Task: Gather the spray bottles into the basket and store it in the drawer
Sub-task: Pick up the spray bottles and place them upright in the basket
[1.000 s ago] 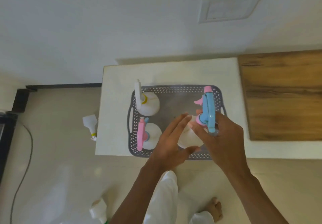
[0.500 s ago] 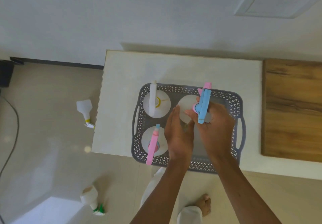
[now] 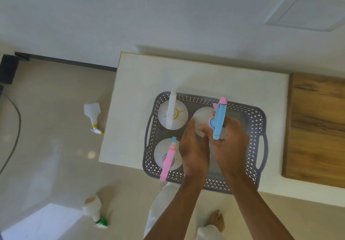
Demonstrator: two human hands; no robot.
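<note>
A grey perforated basket (image 3: 258, 120) sits on the white cabinet top (image 3: 141, 82). Inside it stand a white-headed spray bottle (image 3: 172, 115) at back left and a pink-headed spray bottle (image 3: 168, 155) at front left. My right hand (image 3: 230, 144) grips the neck of a blue-headed spray bottle (image 3: 202, 118), upright in the back middle of the basket. My left hand (image 3: 194, 150) rests flat against that bottle's side, fingers extended. Two more spray bottles lie on the floor: one with a yellow collar (image 3: 92, 115), one with a green trigger (image 3: 95, 211).
A wooden surface (image 3: 317, 127) adjoins the cabinet top on the right. A black cable (image 3: 15, 127) and a dark box (image 3: 8, 68) lie at the far left of the floor. My bare foot (image 3: 216, 221) shows below the cabinet edge.
The blue-headed bottle has gone from tilted near the basket's front to upright at its back middle, both hands following. The view has shifted left.
</note>
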